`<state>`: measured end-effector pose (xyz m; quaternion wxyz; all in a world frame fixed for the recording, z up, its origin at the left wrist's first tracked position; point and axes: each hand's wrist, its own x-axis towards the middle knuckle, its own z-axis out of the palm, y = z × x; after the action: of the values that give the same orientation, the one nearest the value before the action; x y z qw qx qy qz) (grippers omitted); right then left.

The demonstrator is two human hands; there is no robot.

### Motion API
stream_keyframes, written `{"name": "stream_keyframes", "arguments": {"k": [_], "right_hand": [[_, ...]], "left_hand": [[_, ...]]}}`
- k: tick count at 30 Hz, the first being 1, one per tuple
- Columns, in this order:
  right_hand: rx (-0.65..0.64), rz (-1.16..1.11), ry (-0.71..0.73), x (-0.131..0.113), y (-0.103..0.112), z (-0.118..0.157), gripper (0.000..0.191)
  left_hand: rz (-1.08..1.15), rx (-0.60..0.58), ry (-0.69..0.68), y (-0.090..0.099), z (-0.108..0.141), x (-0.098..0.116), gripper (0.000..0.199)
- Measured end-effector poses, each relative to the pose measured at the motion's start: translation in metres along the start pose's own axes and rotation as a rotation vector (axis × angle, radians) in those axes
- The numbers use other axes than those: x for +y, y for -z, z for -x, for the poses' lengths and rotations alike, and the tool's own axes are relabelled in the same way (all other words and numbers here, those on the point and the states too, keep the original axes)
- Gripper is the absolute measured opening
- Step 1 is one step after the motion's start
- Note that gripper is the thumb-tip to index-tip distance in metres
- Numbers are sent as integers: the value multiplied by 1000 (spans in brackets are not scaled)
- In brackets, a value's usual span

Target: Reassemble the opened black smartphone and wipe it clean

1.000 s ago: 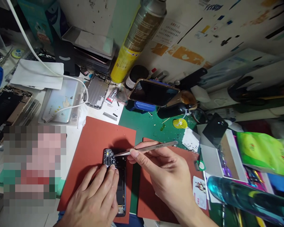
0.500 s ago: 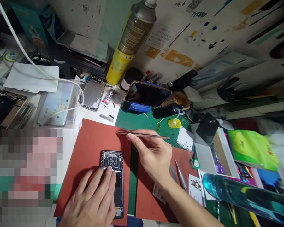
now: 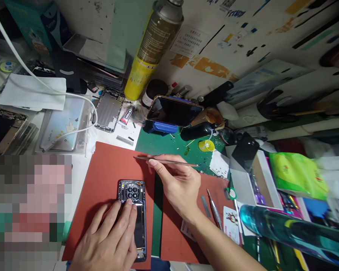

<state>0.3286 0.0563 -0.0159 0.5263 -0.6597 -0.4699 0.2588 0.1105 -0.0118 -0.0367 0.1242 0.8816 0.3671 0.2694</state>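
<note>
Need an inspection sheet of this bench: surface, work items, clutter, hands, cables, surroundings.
Surface: two red mats over a green mat; debris specks on the green.
Work items: opened phone, camera cluster exposed; tweezers above the mats.
Clutter: glue tube, yellow cap, pointed tool, card, green packet, teal bottle.
Hands: left flat on the phone; right holds the tweezers.
Cables: white cable loops over a boxed phone; its far end is out of view.
Surroundings: marked wall, spray can before it; liquid spills: nothing seen.
</note>
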Motion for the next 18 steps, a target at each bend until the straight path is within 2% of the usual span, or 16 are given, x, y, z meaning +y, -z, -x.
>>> {"name": "stream_keyframes", "arguments": {"k": [9,18], "right_hand": [[-10,4,-3,3,2,-2,4],[-17,-37,-33,1,-3,-4,3]], "left_hand": [[4,-1,17,-1,4,1,53],[3,2,12,0,3,-1,48]]}}
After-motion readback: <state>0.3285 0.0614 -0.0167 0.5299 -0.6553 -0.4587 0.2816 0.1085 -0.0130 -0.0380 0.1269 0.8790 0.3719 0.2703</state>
